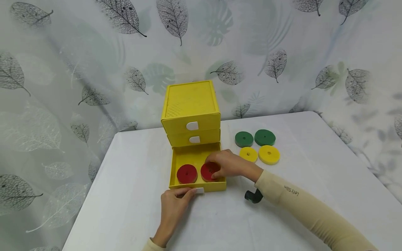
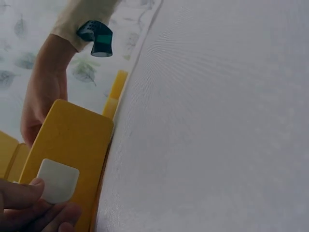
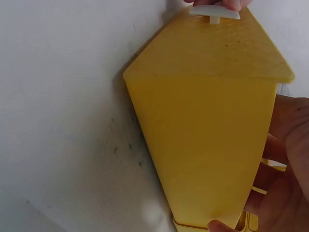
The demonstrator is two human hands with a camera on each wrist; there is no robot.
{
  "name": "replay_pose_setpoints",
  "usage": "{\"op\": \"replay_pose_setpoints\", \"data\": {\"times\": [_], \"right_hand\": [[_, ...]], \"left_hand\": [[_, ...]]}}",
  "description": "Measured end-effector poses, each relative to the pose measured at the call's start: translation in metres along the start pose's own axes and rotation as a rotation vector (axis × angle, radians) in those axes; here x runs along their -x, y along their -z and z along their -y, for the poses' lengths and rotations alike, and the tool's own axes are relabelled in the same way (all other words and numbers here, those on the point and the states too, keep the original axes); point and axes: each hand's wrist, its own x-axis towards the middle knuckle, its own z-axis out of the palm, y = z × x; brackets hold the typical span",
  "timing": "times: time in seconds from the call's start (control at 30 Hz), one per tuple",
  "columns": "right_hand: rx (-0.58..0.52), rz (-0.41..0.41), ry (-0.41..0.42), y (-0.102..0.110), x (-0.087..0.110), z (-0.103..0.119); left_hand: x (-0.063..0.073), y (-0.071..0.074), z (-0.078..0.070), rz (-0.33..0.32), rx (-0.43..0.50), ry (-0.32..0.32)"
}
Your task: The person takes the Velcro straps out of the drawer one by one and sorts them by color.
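Note:
The bottom drawer of a small yellow drawer cabinet is pulled out, and two red discs with centre holes lie in it. My left hand pinches the drawer's white handle between thumb and fingers. Reaching over the drawer's right wall, my right hand holds the right red disc, thumb at its near edge and fingers at its far side. Beside it lies the left red disc, untouched. In the right wrist view the drawer's side wall hides the discs.
Right of the cabinet, two green discs lie behind two yellow discs on the white table. The two upper drawers are closed. A dark green device sits at the right wrist. Leaf-patterned cloth hangs behind.

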Motion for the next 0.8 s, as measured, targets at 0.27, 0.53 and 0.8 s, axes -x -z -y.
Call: {"op": "replay_pose_setpoints", "data": {"times": [0.27, 0.53, 0.8], "right_hand": [[0.074, 0.051, 0.025, -0.005, 0.004, 0.005], [0.136, 0.028, 0.006, -0.013, 0.006, 0.012], [0.095, -0.030, -0.005, -0.017, 0.008, 0.009]], "left_hand": [[0.009, 0.003, 0.000, -0.012, -0.019, 0.010], [0.014, 0.003, -0.002, -0.014, -0.027, 0.027], [0.012, 0.000, 0.000, -0.011, -0.026, 0.037]]}}
